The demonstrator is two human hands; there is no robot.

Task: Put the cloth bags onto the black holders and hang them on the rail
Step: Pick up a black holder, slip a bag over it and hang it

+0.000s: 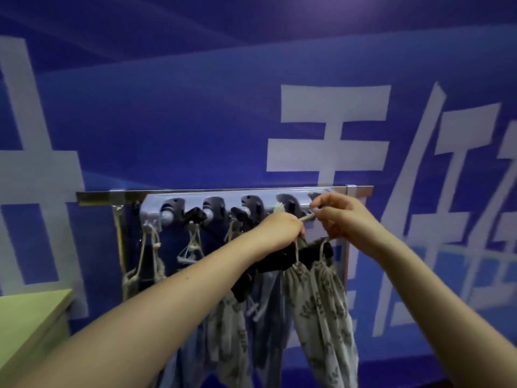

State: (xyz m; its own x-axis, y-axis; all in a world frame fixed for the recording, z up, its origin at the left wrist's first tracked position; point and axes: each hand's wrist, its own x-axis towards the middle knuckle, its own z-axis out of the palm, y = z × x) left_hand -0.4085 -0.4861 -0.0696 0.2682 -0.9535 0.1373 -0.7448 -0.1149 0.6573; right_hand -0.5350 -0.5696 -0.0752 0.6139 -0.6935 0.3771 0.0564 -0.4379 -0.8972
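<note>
A pale grey rail (195, 198) with several dark clamp slots is fixed to the blue wall. A leaf-patterned cloth bag (321, 298) hangs from a black holder (305, 254) just below the rail's right end. My left hand (282, 228) grips the bag's gathered top and cord. My right hand (344, 217) pinches a thin pale stem at the rail's right slots. More patterned bags (226, 329) and black holders (195, 214) hang to the left, partly hidden by my left forearm.
A metal bar (95, 198) and a vertical post (119, 242) frame the rail. Another bag (131, 278) hangs at the far left. A green table top (30, 317) juts in at the lower left. The wall carries big white characters.
</note>
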